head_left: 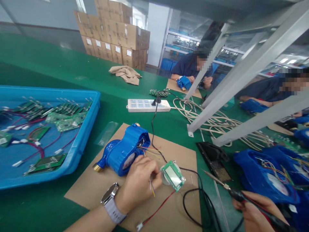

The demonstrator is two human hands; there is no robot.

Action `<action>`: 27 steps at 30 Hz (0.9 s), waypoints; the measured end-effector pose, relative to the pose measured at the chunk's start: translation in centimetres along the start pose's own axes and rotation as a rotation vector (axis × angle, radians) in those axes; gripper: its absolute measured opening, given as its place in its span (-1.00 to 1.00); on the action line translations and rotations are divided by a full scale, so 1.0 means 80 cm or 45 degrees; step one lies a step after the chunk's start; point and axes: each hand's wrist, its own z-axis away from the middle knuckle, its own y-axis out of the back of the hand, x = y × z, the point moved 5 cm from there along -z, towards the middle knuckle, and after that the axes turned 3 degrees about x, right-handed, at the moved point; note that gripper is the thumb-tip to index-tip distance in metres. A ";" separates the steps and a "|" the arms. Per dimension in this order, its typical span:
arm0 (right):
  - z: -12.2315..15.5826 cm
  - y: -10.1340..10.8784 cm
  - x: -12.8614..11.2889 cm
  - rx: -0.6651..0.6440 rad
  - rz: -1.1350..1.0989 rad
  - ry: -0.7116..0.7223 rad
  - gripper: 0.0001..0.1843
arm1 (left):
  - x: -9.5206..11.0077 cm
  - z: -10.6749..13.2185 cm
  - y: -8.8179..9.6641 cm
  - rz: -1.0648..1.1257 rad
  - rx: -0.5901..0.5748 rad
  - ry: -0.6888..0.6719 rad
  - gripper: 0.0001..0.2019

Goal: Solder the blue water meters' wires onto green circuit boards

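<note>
My left hand (138, 182), with a watch on the wrist, is closed in a pinch on thin coloured wires beside a small green circuit board with a display (173, 175). That board lies on a cardboard mat (96, 188). Just behind the hand sits a blue water meter body (123, 149), with wires coming out of it. My right hand (256, 211) is at the lower right, wrapped round the handle of a soldering iron (223, 185). The iron's tip points left toward the board, a short gap away.
A blue tray (82, 141) of circuit boards stands at the left. A white power strip (147, 105), coiled cables (217, 122) and a metal frame leg (217, 106) lie behind. More blue meter housings (265, 174) pile at the right. Two people work across the table.
</note>
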 end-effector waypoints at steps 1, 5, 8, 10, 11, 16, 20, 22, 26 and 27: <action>-0.004 0.002 0.006 -0.015 0.004 -0.022 -0.67 | -0.001 0.000 0.000 0.004 -0.005 0.000 -0.86; -0.008 0.004 0.043 0.033 -0.126 -0.126 -0.71 | -0.002 -0.001 -0.001 0.006 -0.014 -0.002 -0.86; -0.003 -0.008 0.064 0.016 -0.179 -0.206 -0.70 | -0.003 0.002 -0.001 0.015 -0.014 -0.006 -0.86; 0.000 -0.015 0.071 -0.008 -0.172 -0.238 -0.70 | -0.003 0.004 -0.002 0.014 -0.016 -0.011 -0.86; 0.001 -0.017 0.073 -0.017 -0.165 -0.252 -0.69 | -0.003 0.005 -0.002 0.010 -0.020 -0.012 -0.86; 0.001 -0.018 0.077 -0.043 -0.127 -0.290 -0.68 | -0.004 0.006 -0.004 -0.001 -0.030 -0.006 -0.86; 0.001 -0.018 0.079 -0.049 -0.112 -0.311 -0.67 | -0.004 0.005 -0.003 0.011 -0.008 -0.007 -0.85; 0.002 -0.018 0.080 -0.045 -0.109 -0.320 -0.68 | -0.005 0.004 -0.003 0.019 -0.009 -0.003 -0.85; 0.003 -0.018 0.082 -0.042 -0.101 -0.346 -0.69 | -0.005 0.003 -0.003 0.013 -0.016 0.001 -0.85; 0.003 -0.018 0.082 -0.042 -0.098 -0.352 -0.69 | -0.004 0.003 -0.003 0.011 -0.011 0.000 -0.85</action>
